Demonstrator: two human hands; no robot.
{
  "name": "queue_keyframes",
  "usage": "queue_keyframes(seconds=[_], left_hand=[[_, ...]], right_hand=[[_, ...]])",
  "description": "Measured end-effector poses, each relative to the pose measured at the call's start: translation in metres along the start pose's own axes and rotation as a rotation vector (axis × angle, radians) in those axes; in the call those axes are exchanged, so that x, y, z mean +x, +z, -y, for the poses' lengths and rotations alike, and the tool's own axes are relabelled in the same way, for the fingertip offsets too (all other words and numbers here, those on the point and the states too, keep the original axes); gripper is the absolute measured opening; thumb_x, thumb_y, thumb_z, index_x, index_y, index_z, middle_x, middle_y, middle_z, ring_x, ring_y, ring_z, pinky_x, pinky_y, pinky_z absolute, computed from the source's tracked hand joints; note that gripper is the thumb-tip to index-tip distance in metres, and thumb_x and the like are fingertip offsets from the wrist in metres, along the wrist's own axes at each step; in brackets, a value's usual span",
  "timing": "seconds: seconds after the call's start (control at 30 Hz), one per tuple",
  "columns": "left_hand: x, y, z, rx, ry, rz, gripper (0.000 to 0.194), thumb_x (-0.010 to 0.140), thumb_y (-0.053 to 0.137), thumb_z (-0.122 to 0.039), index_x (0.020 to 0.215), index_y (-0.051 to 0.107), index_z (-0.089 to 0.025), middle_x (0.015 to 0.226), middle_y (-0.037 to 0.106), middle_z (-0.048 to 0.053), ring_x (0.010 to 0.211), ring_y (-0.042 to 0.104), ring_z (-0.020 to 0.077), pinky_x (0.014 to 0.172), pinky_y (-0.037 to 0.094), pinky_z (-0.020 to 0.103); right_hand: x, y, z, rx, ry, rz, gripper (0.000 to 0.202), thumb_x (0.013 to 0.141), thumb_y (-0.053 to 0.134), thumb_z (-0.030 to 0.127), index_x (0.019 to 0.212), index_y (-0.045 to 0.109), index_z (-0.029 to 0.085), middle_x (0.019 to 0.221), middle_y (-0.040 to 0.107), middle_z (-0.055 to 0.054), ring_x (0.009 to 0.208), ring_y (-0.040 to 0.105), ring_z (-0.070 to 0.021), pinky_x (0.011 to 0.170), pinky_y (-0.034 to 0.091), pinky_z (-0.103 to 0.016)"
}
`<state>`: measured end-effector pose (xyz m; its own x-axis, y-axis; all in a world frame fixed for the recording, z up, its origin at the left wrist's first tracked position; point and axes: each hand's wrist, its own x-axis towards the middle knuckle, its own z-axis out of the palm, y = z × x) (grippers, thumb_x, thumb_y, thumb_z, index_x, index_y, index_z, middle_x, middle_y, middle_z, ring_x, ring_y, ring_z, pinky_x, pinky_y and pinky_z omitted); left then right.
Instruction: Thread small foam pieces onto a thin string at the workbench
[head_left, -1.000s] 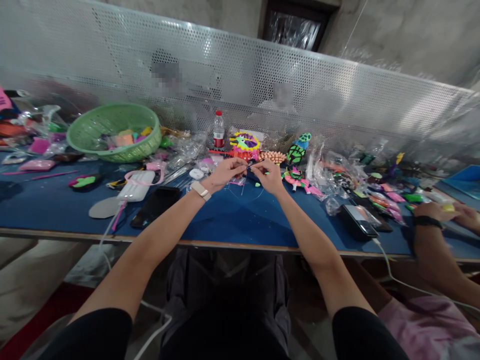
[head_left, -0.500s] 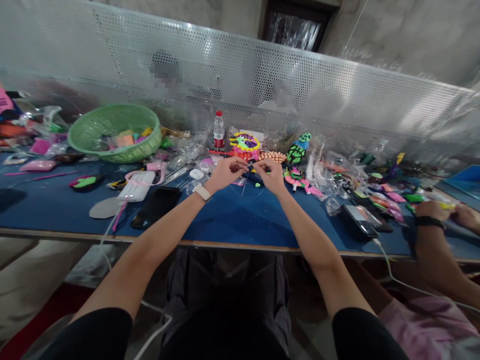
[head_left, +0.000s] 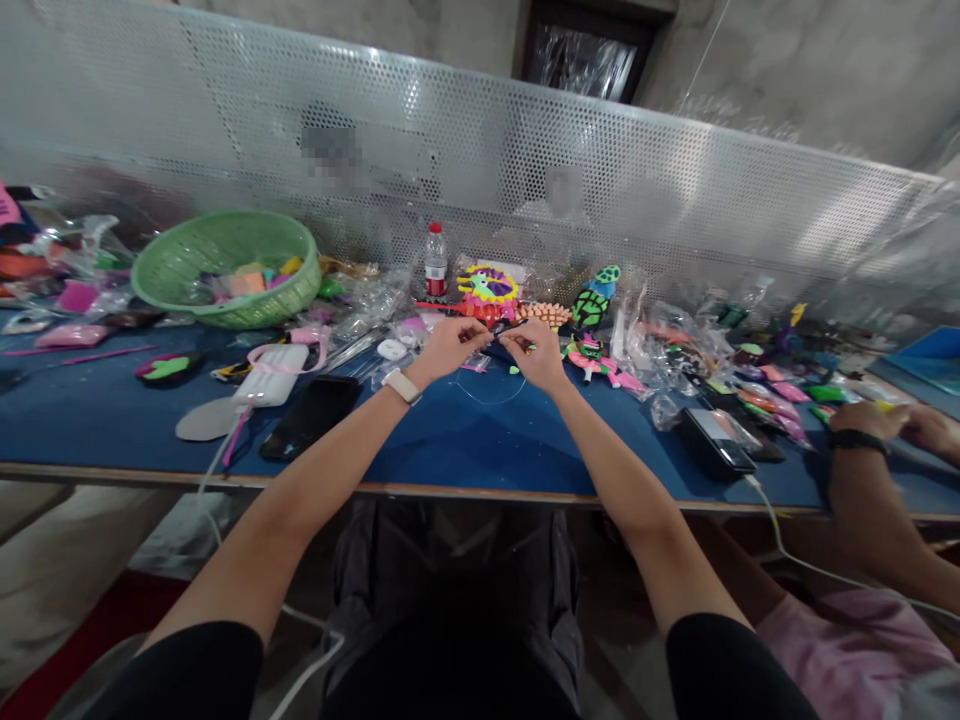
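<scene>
Over the blue table, my left hand is closed in a pinch, with a watch on its wrist. My right hand pinches close beside it. Between the fingertips is something small and dark that I cannot make out. A thin clear thread hangs in a loop below both hands. Just behind them stand a yellow, purple and red clay figure and an orange spiky piece. A pink and green figure lies right of my right hand.
A green basket stands at the back left, a bottle behind my hands. Phones, a white power bank and a black device lie nearer. At the right, another person's hands work by clay packets.
The thread under my hands has spread into a wider, rounder loop. My right hand has shifted slightly and its fingers have curled differently; my left hand stays almost in place.
</scene>
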<state>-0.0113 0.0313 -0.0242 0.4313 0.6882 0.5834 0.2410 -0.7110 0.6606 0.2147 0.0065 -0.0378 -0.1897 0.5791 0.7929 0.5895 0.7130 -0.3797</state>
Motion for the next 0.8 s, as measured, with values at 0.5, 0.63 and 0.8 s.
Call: queue_keyframes(seconds=[0.5,0.63,0.8], left_hand=[[-0.011,0.004,-0.009,0.764,0.409,-0.072,0.022,0.111,0.06,-0.024,0.126,0.076,-0.021,0.128,0.076,0.014,0.124,0.069,0.0302,0.11,0.056,0.049],[-0.01,0.002,-0.009,0.846,0.435,-0.073,0.027,0.112,0.056,-0.019,0.127,0.079,-0.023,0.126,0.077,0.014,0.13,0.066,0.0303,0.112,0.054,0.049],[-0.011,0.001,-0.012,0.871,0.427,-0.093,0.028,0.112,0.056,-0.017,0.128,0.079,-0.023,0.132,0.078,0.013,0.128,0.066,0.0298,0.111,0.053,0.05]], right_hand=[[0.0,0.014,0.002,0.223,0.332,-0.038,0.027,0.095,0.072,0.044,0.082,0.08,0.021,0.064,0.064,0.0,0.061,0.052,-0.0167,0.062,0.043,-0.033],[0.001,0.014,0.009,0.215,0.282,-0.031,0.029,0.095,0.073,0.045,0.08,0.079,0.021,0.065,0.065,0.0,0.062,0.054,-0.0169,0.064,0.044,-0.033],[0.0,0.012,0.012,0.148,0.224,-0.033,0.029,0.099,0.072,0.045,0.083,0.08,0.022,0.07,0.068,-0.002,0.068,0.059,-0.019,0.071,0.049,-0.035]])
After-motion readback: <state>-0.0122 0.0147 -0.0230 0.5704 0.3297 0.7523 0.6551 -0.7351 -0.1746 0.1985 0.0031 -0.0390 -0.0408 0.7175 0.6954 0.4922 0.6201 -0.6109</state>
